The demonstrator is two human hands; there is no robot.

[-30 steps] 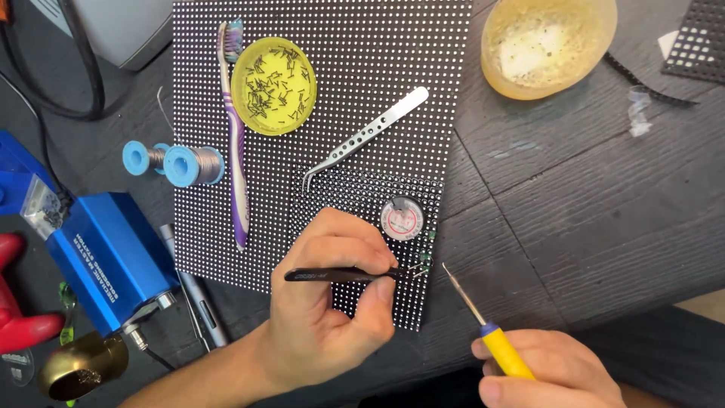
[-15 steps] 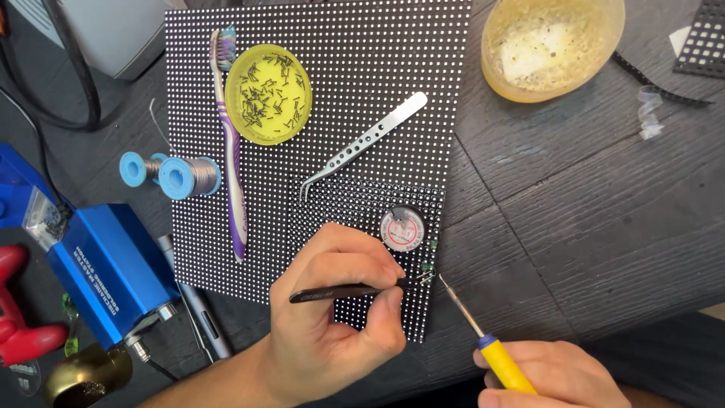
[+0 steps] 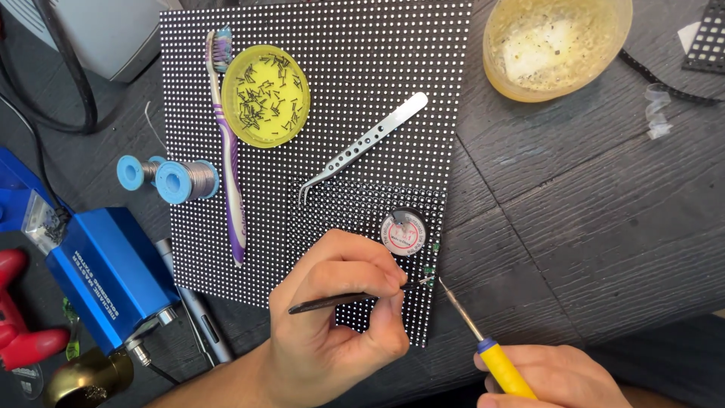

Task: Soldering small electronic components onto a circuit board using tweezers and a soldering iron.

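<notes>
A black panel covered in rows of white dots lies on the dark wooden table. My left hand pinches thin black tweezers, their tips at the panel's lower right edge. My right hand grips a yellow-handled soldering iron, its metal tip touching the same spot by the tweezer tips. A small round tin sits on the panel just above that spot.
On the panel lie silver tweezers, a purple toothbrush and a yellow lid of small black parts. A solder spool and blue box sit left. A yellowish bowl stands at the back right.
Both hands have held nearly still. The soldering iron tip has moved up and left until it meets the tweezer tips at the panel's edge.
</notes>
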